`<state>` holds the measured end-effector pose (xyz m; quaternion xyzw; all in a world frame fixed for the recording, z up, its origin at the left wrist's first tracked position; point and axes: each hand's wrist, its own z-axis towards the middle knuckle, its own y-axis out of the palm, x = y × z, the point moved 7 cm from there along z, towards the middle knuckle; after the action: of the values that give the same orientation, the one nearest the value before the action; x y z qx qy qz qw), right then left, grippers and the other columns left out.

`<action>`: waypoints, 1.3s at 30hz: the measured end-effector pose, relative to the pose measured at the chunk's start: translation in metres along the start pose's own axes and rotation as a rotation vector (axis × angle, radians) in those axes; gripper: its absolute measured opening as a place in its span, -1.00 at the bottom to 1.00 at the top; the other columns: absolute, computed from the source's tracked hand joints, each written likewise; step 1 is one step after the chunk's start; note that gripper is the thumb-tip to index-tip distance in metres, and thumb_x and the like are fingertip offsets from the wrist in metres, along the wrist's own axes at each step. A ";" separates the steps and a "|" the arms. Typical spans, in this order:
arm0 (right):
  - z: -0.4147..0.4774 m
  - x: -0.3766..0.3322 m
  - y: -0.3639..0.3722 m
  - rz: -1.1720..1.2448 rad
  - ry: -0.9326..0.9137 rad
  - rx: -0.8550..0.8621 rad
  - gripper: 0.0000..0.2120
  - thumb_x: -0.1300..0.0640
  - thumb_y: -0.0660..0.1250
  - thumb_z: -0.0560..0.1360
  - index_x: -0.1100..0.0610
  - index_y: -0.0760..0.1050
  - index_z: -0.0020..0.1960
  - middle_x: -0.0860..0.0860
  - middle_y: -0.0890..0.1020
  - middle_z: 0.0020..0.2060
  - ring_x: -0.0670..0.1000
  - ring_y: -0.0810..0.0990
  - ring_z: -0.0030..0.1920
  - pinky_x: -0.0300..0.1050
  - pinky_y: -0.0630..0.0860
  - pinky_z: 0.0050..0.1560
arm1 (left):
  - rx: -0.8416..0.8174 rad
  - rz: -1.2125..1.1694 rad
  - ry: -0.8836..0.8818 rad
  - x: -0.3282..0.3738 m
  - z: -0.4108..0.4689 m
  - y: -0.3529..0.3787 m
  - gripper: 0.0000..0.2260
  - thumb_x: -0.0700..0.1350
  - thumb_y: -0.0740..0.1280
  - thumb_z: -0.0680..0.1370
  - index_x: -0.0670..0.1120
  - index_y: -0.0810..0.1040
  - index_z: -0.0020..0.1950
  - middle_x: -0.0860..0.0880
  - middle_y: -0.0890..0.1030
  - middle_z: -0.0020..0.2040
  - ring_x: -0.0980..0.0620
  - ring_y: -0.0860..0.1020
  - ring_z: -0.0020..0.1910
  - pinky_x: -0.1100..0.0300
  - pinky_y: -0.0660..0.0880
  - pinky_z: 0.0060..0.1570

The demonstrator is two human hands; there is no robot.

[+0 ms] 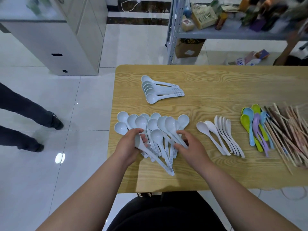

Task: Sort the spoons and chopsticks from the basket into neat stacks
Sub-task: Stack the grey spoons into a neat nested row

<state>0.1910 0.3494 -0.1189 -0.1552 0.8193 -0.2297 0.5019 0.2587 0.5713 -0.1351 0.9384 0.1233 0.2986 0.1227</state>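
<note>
The left grip (131, 145) curls round several handles of the loose pale spoons (153, 124) fanned between both grips on the desk (208, 172), the right grip (188, 145) pinches one handle, and nesting bowls singly, handles aligned, like the finished stack (150, 90) beyond, seems best.

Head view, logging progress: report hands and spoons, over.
Left hand and right hand both grip handles in loose spoon pile. Neat stack lies beyond it. Nothing blocking.
</note>
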 end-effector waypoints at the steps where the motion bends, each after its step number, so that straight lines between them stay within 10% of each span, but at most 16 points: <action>1: -0.006 -0.010 0.003 0.019 -0.027 -0.028 -0.64 0.05 0.41 0.55 -0.19 0.45 0.30 -0.10 0.56 -0.05 -0.14 0.56 -0.09 -0.24 0.48 -0.09 | -0.016 -0.044 -0.020 0.001 -0.004 0.003 -0.88 -0.18 0.35 0.56 -0.18 0.52 0.07 -0.13 0.56 -0.19 -0.07 0.54 -0.19 0.09 0.56 -0.22; 11: -0.037 -0.068 0.033 -0.113 -0.181 -0.148 -0.58 0.04 0.41 0.55 -0.24 0.48 0.37 -0.16 0.43 -0.07 -0.21 0.45 -0.04 -0.23 0.36 0.06 | -0.084 -0.072 0.062 0.023 -0.039 0.017 -0.65 0.13 0.21 0.67 -0.14 0.57 0.10 -0.15 0.66 0.09 -0.17 0.61 0.10 -0.12 0.52 0.19; 17: -0.051 -0.096 0.044 -0.249 -0.286 -0.248 -0.55 -0.05 0.31 0.62 -0.22 0.36 0.49 -0.16 0.48 0.08 -0.17 0.48 0.02 -0.15 0.43 0.15 | -0.172 0.016 0.124 0.031 -0.054 0.016 -0.93 -0.24 0.36 0.58 -0.08 0.54 0.01 -0.08 0.59 -0.10 -0.02 0.65 -0.12 0.03 0.52 -0.07; 22: -0.055 -0.080 0.052 0.370 0.205 -0.519 -0.70 -0.09 0.29 0.63 0.03 0.46 0.28 0.06 0.70 -0.01 0.06 0.73 -0.10 0.16 0.66 0.04 | -0.135 -0.168 0.174 0.042 -0.055 0.005 -0.73 -0.46 0.10 0.51 -0.16 0.49 -0.01 -0.15 0.58 -0.14 -0.10 0.57 -0.24 -0.05 0.50 0.00; 26: -0.068 -0.070 0.063 0.594 0.354 -0.774 -0.49 -0.16 0.14 0.67 0.24 0.51 0.33 0.05 0.53 -0.30 -0.01 0.45 -0.35 0.09 0.65 -0.07 | -0.155 -0.170 0.200 0.044 -0.059 0.008 -0.71 -0.47 0.07 0.49 -0.18 0.47 0.00 -0.15 0.57 -0.17 -0.11 0.55 -0.25 -0.05 0.52 -0.03; 33: -0.029 -0.061 0.033 0.225 0.135 -0.588 -0.71 -0.05 0.25 0.64 0.12 0.64 0.07 0.01 0.40 -0.36 -0.06 0.39 -0.41 -0.10 0.62 -0.12 | -0.132 0.191 0.172 0.046 -0.046 0.004 -0.70 -0.37 0.20 0.56 -0.14 0.57 0.20 -0.11 0.67 0.16 -0.14 0.65 0.16 -0.01 0.62 0.01; 39: 0.020 -0.067 -0.010 -0.270 -0.122 -0.556 -0.77 -0.22 0.18 0.63 -0.14 0.54 0.03 -0.17 0.60 -0.19 -0.12 0.58 -0.15 -0.01 0.55 0.06 | -0.034 0.676 0.303 0.062 -0.024 0.019 -0.75 -0.21 0.34 0.50 0.03 0.62 0.13 -0.01 0.65 0.12 -0.01 0.68 0.01 0.09 0.64 0.05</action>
<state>0.2389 0.3687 -0.0712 -0.4077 0.7909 -0.0517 0.4534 0.2967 0.5762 -0.0773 0.8691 -0.1818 0.4598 0.0130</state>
